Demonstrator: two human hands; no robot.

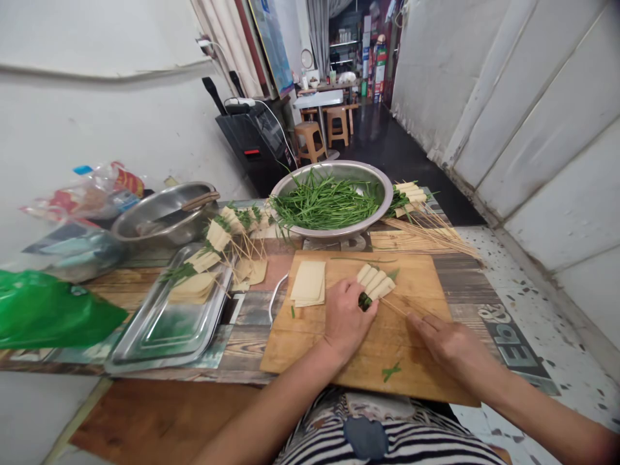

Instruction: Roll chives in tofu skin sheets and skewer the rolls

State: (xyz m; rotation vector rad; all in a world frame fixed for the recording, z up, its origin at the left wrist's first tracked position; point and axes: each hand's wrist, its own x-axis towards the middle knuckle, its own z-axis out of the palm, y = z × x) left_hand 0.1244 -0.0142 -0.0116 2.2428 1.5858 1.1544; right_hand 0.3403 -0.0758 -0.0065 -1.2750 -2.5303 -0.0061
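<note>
Several pale tofu-skin rolls [376,281] with green chives inside lie side by side on a wooden cutting board [314,352]. My left hand [347,318] is closed against their near left side, fingers and thumb holding them. From the rolls a thin bamboo skewer [394,308] runs toward my right hand [436,337], which pinches its lower end; how deep it goes into the rolls is hidden. A stack of cut tofu-skin sheets [309,282] lies left of my left hand. Loose chive bits [390,371] lie near the board's front edge.
Behind the board stands a metal basin [334,234] heaped with chives [329,200]. Finished skewers [411,194] and bare sticks [436,239] lie right of it. On the left are a metal tray [169,329], a bowl [140,229] and a green plastic bag [53,313].
</note>
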